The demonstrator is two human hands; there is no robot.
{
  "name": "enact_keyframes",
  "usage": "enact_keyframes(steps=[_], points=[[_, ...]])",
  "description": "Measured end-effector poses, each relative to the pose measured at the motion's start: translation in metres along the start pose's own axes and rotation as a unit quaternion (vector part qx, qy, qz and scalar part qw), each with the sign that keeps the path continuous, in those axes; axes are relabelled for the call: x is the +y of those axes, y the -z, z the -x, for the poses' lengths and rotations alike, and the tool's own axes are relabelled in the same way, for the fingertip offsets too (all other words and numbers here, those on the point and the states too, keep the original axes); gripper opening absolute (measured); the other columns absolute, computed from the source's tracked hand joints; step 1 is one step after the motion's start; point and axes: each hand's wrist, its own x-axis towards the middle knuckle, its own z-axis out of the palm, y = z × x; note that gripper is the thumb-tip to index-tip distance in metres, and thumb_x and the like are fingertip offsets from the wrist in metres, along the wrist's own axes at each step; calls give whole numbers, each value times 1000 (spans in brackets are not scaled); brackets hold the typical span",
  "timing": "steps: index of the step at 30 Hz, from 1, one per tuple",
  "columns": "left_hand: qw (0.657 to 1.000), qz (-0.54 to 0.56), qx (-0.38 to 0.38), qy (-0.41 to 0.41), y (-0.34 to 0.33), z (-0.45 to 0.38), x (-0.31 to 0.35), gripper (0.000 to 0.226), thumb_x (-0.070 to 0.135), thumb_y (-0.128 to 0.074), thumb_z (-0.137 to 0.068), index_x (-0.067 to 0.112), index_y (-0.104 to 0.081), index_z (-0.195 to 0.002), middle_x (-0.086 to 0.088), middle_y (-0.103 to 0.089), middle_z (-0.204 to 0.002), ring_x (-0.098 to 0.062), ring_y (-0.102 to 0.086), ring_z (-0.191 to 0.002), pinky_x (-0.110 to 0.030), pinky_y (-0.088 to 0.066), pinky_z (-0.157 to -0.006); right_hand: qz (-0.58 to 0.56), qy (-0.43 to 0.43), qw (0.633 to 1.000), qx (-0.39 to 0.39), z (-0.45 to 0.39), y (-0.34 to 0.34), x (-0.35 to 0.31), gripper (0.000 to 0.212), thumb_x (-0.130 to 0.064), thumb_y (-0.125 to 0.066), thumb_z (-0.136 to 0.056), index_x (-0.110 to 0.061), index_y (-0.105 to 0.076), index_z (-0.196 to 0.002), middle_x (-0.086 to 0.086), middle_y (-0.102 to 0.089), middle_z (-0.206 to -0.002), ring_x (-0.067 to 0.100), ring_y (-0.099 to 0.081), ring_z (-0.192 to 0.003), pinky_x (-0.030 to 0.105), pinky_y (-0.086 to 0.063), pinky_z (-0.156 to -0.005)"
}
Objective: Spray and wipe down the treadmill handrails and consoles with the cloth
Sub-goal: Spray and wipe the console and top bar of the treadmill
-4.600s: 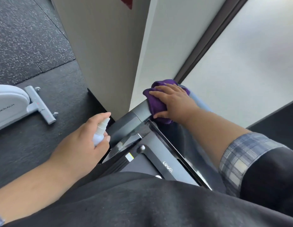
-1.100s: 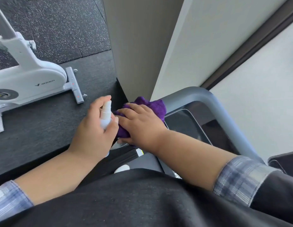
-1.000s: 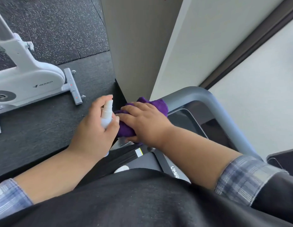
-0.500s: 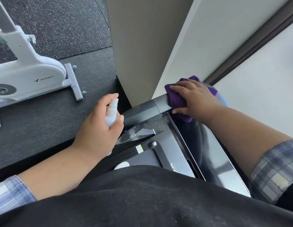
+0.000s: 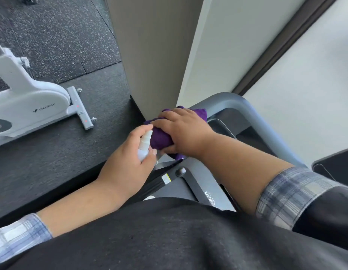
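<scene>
A: Wiping with the right hand [image 5: 185, 131], the person is pressing the purple cloth [image 5: 161, 138] onto the near end of the grey treadmill handrail [image 5: 253, 115], fingers curled over the wad and gripping it.

B: And what is the left hand [image 5: 128, 162] doing?

A: It is wrapping round a small white spray bottle [image 5: 144, 146], forefinger resting on top of the nozzle, held just beside the cloth and touching or nearly touching it. No mist is showing, so I am not able to say whether it is spraying.

B: How far along are they looking?

A: I am judging it as mid-task. The cloth is working one stretch of rail at the left end of the bar, while the long run curving off to the right is lying uncovered; nothing is telling me whether that part is already clean. The dark console screen [image 5: 223, 126] beneath the rail is not being touched by the cloth either, and wetness is too hard to read.

B: So what is remaining?

A: Probably the rest of the rail and the console face. A white exercise bike [image 5: 33, 100] is standing apart on the speckled floor [image 5: 62, 36], outside this job.
</scene>
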Motion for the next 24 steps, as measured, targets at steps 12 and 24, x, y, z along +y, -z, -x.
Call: enact_keyframes(steps=[12, 24], points=[[992, -32, -98, -66, -24, -6, 28, 48, 37, -53, -93, 58, -27, -127, 15, -60, -117, -8, -56, -98, -33, -47, -85, -63, -396, 916, -6, 61, 38, 119, 86, -56, -78, -73, -35, -40, -147, 0, -41, -148, 32, -42, -132, 44, -39, -106], [982, -40, -143, -116, -25, -12, 29, 49, 36, -55, -92, 58, -29, -127, 16, -60, -103, 1, -55, -92, -18, -42, -73, -46, -416, 908, 6, 88, 26, 110, 89, -51, -75, -79, -28, -31, -153, 5, -37, -152, 35, -38, -134, 44, -34, -109]])
